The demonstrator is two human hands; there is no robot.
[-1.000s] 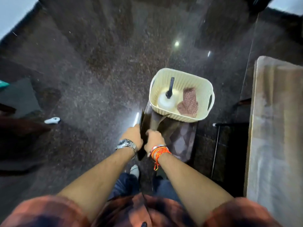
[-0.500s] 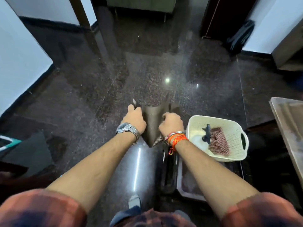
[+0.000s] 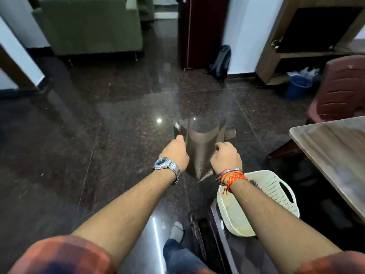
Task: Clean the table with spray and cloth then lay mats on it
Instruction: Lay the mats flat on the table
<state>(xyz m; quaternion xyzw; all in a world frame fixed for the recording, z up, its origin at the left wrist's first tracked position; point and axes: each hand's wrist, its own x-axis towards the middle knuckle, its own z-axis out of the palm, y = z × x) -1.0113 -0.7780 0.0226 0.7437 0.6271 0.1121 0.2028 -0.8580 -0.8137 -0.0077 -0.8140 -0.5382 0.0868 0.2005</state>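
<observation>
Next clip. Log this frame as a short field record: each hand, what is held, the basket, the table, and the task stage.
left hand: grips the mats' left side
right hand: grips the mats' right side
mats: dark, woven, bent, held in the air
basket: cream, perforated, under the right wrist
table: wooden top, at the right edge of view
stage: mats in hand, not yet laid on the table

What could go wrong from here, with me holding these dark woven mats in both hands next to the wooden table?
The dark brown woven mats bow between the left hand and right hand; a loose one may slip out. The right forearm passes over the cream perforated plastic basket, so swinging toward the wooden table might knock it.
</observation>
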